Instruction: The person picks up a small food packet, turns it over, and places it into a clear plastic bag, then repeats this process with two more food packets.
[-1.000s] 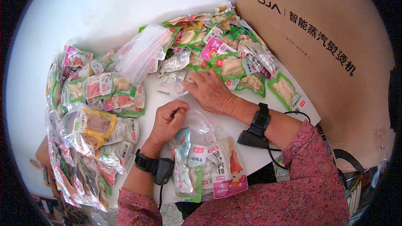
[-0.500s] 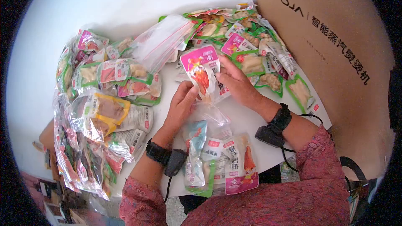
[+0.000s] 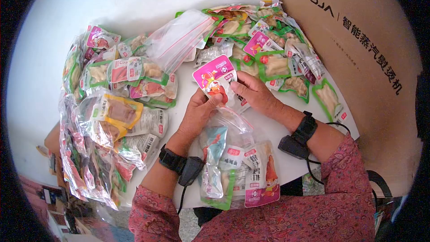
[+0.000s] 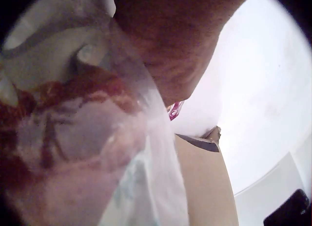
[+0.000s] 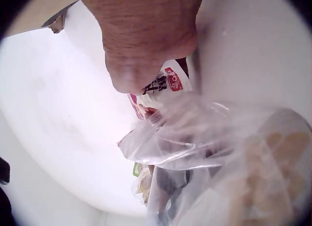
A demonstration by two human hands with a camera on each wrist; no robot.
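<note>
Both hands hold one pink-and-white food packet (image 3: 216, 76) above the table. The left hand (image 3: 201, 110) pinches its lower left side, thumb on the front. At its right edge the right hand (image 3: 256, 92) grips with thumb and fingers. Just below them lies a clear zip bag (image 3: 239, 127) with several packets inside, among them a pink-and-white one (image 3: 262, 177) and a teal one (image 3: 214, 161). The right wrist view has the hand (image 5: 146, 50) over the held packet (image 5: 168, 84), beside the clear bag (image 5: 180, 138). In the left wrist view, clear plastic (image 4: 161, 153) hides the fingers.
Packets in clear plastic (image 3: 101, 130) are piled along the left of the white table (image 3: 179, 130). Flat zip bags (image 3: 179, 40) lie at the back centre, and more packets (image 3: 274, 65) at the back right. A large cardboard box (image 3: 358, 31) stands at the right.
The right hand has come back from the packets behind the filled bag with a pink-and-white packet. The left hand has moved up from the bag's opening and now holds that packet too.
</note>
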